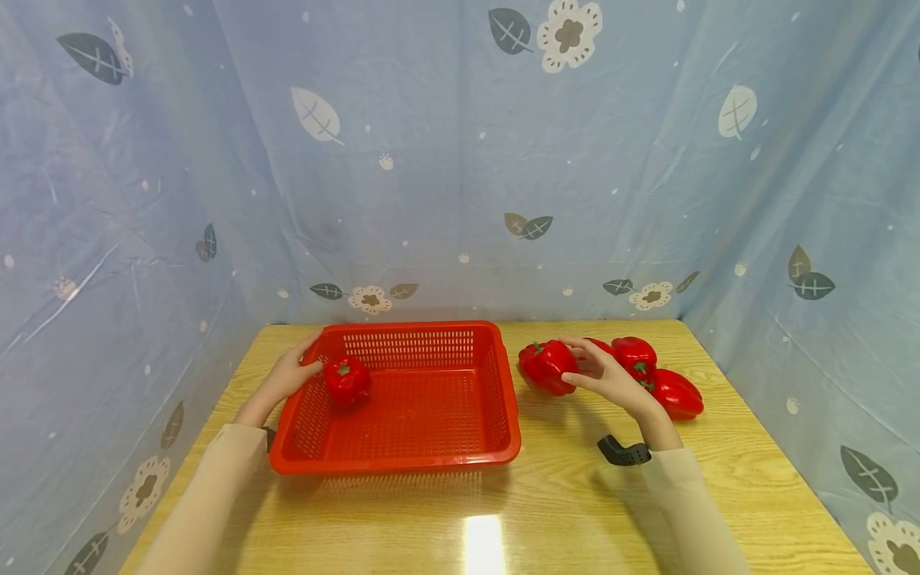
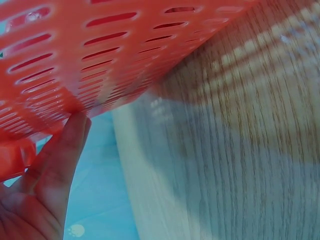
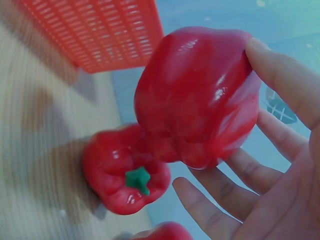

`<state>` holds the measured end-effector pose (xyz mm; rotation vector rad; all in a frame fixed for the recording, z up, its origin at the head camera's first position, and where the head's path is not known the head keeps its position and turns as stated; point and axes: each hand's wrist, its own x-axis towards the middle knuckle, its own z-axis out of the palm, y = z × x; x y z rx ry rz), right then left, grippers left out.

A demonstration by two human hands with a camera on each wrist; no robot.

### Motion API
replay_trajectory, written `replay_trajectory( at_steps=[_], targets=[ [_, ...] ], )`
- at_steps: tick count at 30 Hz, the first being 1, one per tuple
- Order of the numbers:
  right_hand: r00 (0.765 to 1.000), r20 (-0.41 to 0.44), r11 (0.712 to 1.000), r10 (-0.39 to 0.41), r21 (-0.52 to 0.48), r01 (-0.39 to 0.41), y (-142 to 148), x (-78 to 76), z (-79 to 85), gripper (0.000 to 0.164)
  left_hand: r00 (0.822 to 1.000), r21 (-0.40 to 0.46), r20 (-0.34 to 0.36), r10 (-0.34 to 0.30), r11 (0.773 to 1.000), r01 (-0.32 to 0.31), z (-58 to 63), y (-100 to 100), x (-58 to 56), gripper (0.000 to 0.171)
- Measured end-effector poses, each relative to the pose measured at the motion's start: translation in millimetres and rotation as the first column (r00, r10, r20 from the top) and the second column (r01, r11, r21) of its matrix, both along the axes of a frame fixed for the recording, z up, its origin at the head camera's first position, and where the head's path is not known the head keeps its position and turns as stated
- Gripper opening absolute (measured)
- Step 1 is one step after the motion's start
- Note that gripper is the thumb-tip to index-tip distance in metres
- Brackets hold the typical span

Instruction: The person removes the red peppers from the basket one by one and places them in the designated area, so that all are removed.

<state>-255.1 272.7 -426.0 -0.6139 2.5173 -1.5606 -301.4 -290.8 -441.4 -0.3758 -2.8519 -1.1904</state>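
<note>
A red bell pepper (image 1: pixel 549 368) with a green stem is held in my right hand (image 1: pixel 607 375), between thumb and fingers, just right of the red plastic basket (image 1: pixel 395 463). The right wrist view shows the lobed underside of this held pepper (image 3: pixel 197 95), with the thumb on one side and fingers on the other. My left hand (image 1: pixel 290 374) grips the basket's left wall near the far corner. In the left wrist view, a finger of the left hand (image 2: pixel 55 175) touches the slotted outer wall. Another red bell pepper (image 1: pixel 347 380) sits inside the basket at its left.
Right of my right hand, more red bell peppers lie on the wooden table (image 1: pixel 575 511): one at the back (image 1: pixel 634 354), one at the right (image 1: pixel 677 394), and one partly hidden behind the hand. A blue patterned curtain (image 1: pixel 431 176) encloses the table's back and sides.
</note>
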Motion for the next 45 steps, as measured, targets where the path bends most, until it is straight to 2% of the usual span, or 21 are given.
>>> replay_trajectory(
  at_steps=[11, 24, 32, 45],
  targets=[
    [0.995, 0.017, 0.994, -0.095, -0.050, 0.095, 12, 7.3, -9.3, 0.062, 1.000, 0.005, 0.009, -0.005, 1.000, 0.005, 1.7, -2, -0.6, 0.064],
    [0.986, -0.003, 0.986, -0.167, -0.023, 0.167, 28, 20.3, -22.7, 0.062, 1.000, 0.008, 0.012, -0.017, 1.000, 0.017, -1.3, -5, -1.7, 0.064],
    [0.978, 0.017, 0.978, -0.209, -0.020, 0.209, 38, 28.5, -35.7, 0.064, 1.000, -0.004, 0.023, -0.014, 1.000, 0.015, 0.1, -4, -0.3, 0.065],
    [0.952, -0.011, 0.952, -0.307, 0.013, 0.307, 51, 40.1, -46.1, 0.064, 1.000, 0.000, 0.011, -0.007, 1.000, 0.007, -1.5, -4, -2.1, 0.066]
  ],
)
